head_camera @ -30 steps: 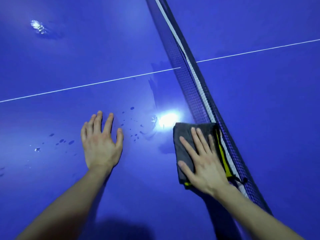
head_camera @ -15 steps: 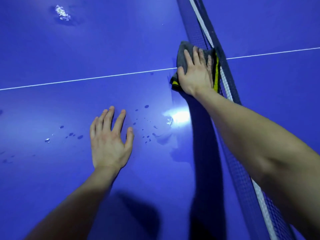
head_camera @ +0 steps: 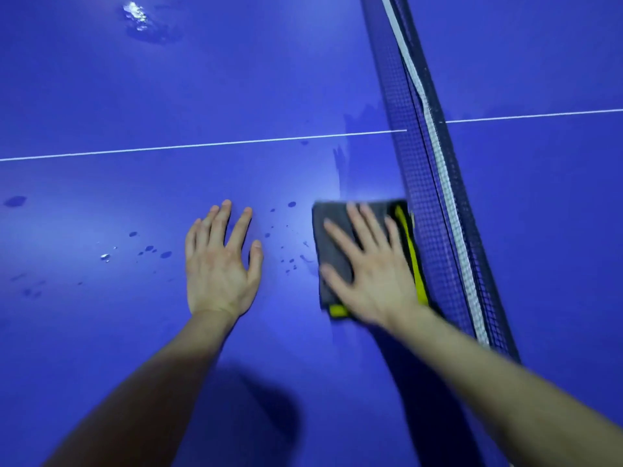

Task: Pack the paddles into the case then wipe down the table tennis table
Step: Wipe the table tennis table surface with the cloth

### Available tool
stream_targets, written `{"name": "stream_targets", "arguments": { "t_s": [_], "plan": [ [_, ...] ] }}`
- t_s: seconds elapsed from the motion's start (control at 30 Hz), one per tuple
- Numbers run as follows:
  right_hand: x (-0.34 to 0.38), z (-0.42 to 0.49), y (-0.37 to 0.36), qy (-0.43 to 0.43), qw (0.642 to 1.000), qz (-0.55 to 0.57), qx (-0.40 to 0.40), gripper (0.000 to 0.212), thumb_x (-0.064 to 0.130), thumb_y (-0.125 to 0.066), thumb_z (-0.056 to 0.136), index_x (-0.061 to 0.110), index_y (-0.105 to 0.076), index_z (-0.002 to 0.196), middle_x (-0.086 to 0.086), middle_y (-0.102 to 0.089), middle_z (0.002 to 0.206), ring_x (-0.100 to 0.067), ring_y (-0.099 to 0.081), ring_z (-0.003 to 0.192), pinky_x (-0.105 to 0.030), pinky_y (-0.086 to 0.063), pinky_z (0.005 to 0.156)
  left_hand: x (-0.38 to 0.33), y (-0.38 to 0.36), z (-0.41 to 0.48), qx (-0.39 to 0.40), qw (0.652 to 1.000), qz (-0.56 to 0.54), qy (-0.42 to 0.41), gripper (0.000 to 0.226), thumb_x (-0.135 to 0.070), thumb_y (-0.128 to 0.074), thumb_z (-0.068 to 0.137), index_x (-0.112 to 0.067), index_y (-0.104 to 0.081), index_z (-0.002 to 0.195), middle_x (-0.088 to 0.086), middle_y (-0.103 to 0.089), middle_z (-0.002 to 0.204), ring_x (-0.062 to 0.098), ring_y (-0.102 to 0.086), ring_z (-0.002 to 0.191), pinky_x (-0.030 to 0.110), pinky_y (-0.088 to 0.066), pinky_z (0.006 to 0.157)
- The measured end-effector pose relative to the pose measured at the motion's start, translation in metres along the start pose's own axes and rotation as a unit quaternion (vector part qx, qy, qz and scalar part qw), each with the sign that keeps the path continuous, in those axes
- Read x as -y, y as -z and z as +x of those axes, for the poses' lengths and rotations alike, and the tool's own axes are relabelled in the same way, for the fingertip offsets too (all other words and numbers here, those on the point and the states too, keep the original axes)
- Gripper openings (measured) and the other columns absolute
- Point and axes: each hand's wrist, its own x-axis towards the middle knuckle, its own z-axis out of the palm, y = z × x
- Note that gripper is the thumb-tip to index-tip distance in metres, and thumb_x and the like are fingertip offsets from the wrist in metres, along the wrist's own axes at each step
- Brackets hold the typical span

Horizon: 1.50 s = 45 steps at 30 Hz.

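Blue table (head_camera: 101,79) fills the view, crossed by a white line (head_camera: 202,144), with a puddle (head_camera: 141,20) at the far left and drops (head_camera: 148,249) scattered nearer. The left hand (head_camera: 219,267) lies flat on the surface, fingers straight and holding nothing, as it did a second ago. More drops sit between the hands. The right hand (head_camera: 374,271) presses flat, fingers spread, on a grey cloth (head_camera: 332,237) with yellow trim, just beside the net (head_camera: 428,183). Half a second ago cloth and hand were up at the white line. Now they are drawn back level with the left hand, where they were a second ago. One pass along the net looks done, leaving a faint wet streak (head_camera: 340,156). The drops and puddle to the left seem still unwiped. No paddles or case are in view.
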Motion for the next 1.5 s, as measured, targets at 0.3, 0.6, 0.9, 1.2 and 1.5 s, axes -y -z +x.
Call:
{"name": "stream_targets", "arguments": {
  "t_s": [0.3, 0.6, 0.9, 1.2, 1.5],
  "plan": [
    [0.006, 0.151, -0.004, -0.091, 0.996, 0.003, -0.024, 0.074, 0.052, -0.029, 0.106, 0.024, -0.023, 0.174, -0.008, -0.009, 0.183, -0.026, -0.004, 0.170, -0.054, -0.002, 0.137, -0.001, -0.001, -0.001, -0.016, 1.000, -0.002, 0.001, 0.055, -0.041, -0.040, 0.109, -0.019, -0.049, 0.159, 0.006, -0.041, 0.168, 0.029, -0.035, 0.156, 0.051, -0.025, 0.128],
    [0.072, -0.116, 0.000, 0.009, 0.999, 0.015, 0.041, 0.076, 0.048, -0.052, 0.104, 0.021, -0.031, 0.172, -0.011, -0.014, 0.182, -0.030, -0.012, 0.169, -0.066, -0.024, 0.130, -0.001, -0.001, 0.000, 0.003, 1.000, 0.001, 0.002, 0.057, -0.040, -0.038, 0.109, -0.018, -0.047, 0.160, 0.008, -0.040, 0.169, 0.030, -0.033, 0.157, 0.051, -0.022, 0.129],
    [0.053, 0.191, -0.014, -0.125, 0.992, -0.007, -0.015, 0.073, 0.050, -0.027, 0.109, 0.020, -0.020, 0.175, -0.011, -0.008, 0.183, -0.028, -0.003, 0.170, -0.057, 0.000, 0.136, 0.000, -0.004, -0.001, -0.023, 1.000, -0.001, 0.001, 0.055, -0.038, -0.041, 0.108, -0.018, -0.051, 0.158, 0.007, -0.042, 0.168, 0.029, -0.036, 0.156, 0.051, -0.025, 0.128],
    [0.097, -0.097, -0.004, -0.018, 0.999, 0.009, 0.043, 0.073, 0.048, -0.039, 0.111, 0.015, -0.020, 0.174, -0.013, -0.004, 0.183, -0.031, 0.000, 0.170, -0.060, -0.016, 0.134, -0.001, -0.002, -0.001, 0.003, 1.000, -0.005, 0.001, 0.054, -0.030, -0.037, 0.107, -0.018, -0.048, 0.159, 0.007, -0.041, 0.169, 0.028, -0.033, 0.157, 0.051, -0.024, 0.129],
    [0.055, 0.154, -0.009, -0.081, 0.997, 0.000, -0.003, 0.076, 0.053, -0.031, 0.106, 0.017, -0.026, 0.173, -0.014, -0.010, 0.182, -0.029, -0.006, 0.170, -0.054, -0.002, 0.136, 0.002, -0.009, -0.001, -0.019, 1.000, 0.001, 0.001, 0.056, -0.025, -0.043, 0.103, -0.017, -0.050, 0.158, 0.007, -0.042, 0.168, 0.028, -0.035, 0.156, 0.051, -0.026, 0.128]
  ]
}}
